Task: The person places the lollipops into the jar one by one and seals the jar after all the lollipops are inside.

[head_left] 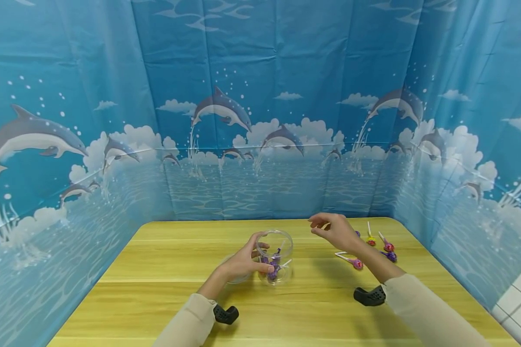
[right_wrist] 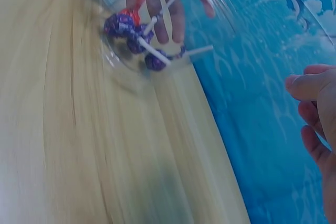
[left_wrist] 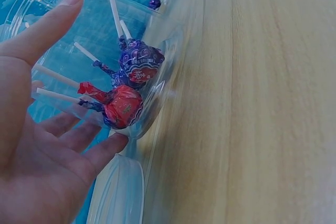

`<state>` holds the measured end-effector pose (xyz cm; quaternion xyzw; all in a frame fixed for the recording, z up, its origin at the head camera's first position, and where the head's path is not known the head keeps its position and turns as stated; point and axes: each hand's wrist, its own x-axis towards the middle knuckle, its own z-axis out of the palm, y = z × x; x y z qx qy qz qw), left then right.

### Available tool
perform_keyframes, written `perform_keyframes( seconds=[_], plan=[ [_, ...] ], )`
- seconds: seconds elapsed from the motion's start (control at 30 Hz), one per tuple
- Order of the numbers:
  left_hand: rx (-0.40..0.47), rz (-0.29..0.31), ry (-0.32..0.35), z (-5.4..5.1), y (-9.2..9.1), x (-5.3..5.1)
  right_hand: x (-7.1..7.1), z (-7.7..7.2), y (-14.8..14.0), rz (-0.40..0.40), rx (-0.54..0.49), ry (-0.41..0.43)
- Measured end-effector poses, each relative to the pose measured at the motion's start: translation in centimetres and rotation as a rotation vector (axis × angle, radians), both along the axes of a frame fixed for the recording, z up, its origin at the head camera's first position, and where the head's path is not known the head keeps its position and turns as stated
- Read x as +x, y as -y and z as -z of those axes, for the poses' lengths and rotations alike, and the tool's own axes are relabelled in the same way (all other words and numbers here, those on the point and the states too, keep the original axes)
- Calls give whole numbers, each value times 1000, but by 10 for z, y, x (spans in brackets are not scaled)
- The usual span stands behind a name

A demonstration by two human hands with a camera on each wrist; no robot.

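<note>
A clear plastic jar (head_left: 282, 250) stands upright near the middle of the table, its top uncovered. My left hand (head_left: 243, 260) grips its left side, thumb in front and fingers behind. Inside, several lollipops lie at the bottom, purple ones (left_wrist: 140, 59) and a red one (left_wrist: 123, 106), with white sticks pointing up. To the right of the jar, my right hand (head_left: 336, 232) hangs above the table with bent, relaxed fingers and nothing between them; the right wrist view shows the same hand (right_wrist: 317, 108) at its edge.
Right of the jar lie loose lollipops: a pink one (head_left: 357, 263), a yellow one (head_left: 371, 240), a red one (head_left: 389, 246) and a purple one (head_left: 390, 256). A clear round lid (left_wrist: 123, 190) lies left of the jar, partly behind my left hand.
</note>
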<state>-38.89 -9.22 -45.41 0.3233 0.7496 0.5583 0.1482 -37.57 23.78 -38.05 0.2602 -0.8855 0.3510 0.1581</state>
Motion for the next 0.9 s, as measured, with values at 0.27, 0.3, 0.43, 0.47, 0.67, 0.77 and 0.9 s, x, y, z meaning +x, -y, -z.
perform_keyframes(
  seconds=[0.27, 0.3, 0.43, 0.47, 0.67, 0.77, 0.9],
  plan=[
    [2, 8, 6, 0, -1, 0, 2, 11, -33, 38, 17, -22],
    [0, 8, 7, 0, -1, 1, 3, 11, -36, 42, 15, -19],
    [1, 6, 6, -1, 0, 1, 8, 13, -52, 67, 18, -1],
    [2, 7, 4, 0, 1, 1, 8, 13, -55, 81, 23, -2],
    [-2, 13, -3, 3, 2, -3, 12, 21, -78, 167, 45, -31],
    [-3, 10, -2, 3, 2, -3, 14, 24, -89, 194, 46, -34],
    [-3, 3, 3, 3, 1, -2, 18, 26, -103, 226, 46, -33]
  ],
)
